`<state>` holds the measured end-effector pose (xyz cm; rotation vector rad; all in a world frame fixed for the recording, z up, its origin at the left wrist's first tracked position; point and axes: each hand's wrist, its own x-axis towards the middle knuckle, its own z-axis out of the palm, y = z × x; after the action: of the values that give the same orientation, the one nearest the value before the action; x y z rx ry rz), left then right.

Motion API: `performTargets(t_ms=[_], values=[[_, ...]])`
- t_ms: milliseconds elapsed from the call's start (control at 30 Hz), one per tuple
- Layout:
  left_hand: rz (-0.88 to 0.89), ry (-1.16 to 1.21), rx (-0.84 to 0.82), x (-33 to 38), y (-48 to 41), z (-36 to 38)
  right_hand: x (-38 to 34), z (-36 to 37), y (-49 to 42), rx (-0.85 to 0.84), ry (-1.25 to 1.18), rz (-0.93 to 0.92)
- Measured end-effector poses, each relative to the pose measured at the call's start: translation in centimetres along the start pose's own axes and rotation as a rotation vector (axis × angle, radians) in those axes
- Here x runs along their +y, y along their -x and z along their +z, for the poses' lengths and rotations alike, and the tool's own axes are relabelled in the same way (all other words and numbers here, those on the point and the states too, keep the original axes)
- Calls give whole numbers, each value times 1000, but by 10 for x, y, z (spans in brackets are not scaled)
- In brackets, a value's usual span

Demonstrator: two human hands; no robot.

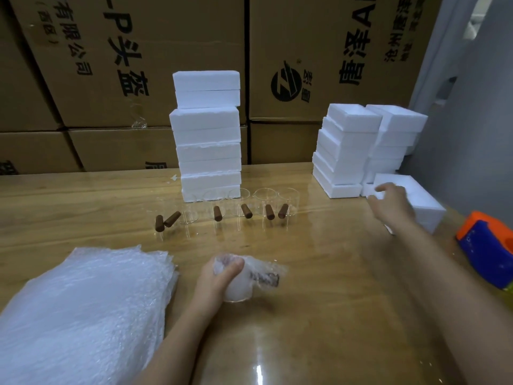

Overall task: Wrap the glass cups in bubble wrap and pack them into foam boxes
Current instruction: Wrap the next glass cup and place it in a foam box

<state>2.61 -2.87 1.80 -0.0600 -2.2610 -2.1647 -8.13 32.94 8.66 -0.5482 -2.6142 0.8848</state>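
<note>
Currently the left hand (219, 276) grips the wrapped glass cup (249, 279) at the near centre of the table (319, 329). The fingers and thumb are curled round the bundle. Bubble wrap covers the cup completely, and a dark handle shows through the wrap on the bundle's right side. The right hand (392, 205) is extended to the far right and meets the near-left corner of a single foam box (424, 209) that sits on the table. Motion blur hides the fingers, so it cannot be determined whether this hand grips the box or only touches it. To the left of the left hand, a stack of bubble wrap sheets (83, 307) lies flat at the near-left edge. Beyond the hands, a row of unwrapped glass cups (240, 202) stands upright across the middle of the table. Six brown handles (246, 211) are visible, all pointing toward the near side. Directly behind the row, a tall stack of foam boxes (208, 134) rises at the far centre. Two lower stacks of foam boxes (347, 151) stand side by side at the far right, just behind the single box. An orange and blue tape dispenser (488, 245) rests at the right edge of the table, near the right forearm. Printed cardboard cartons (319, 51) form a wall behind the table.
</note>
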Motion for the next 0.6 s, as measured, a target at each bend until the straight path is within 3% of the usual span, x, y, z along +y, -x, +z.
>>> performTargets(t_ms=[233, 367, 500, 600], values=[[-85, 324, -66, -8, -8, 0, 56, -7, -40, -120, 148, 111], [-99, 398, -73, -12, -11, -3, 52, -5, -30, 19, 89, 83], [-81, 385, 1, -9, -11, -3, 28, -2, 12, 309, -34, -80], [-12, 353, 109, -1, -8, -5, 4, 14, 57, 268, -184, -293]])
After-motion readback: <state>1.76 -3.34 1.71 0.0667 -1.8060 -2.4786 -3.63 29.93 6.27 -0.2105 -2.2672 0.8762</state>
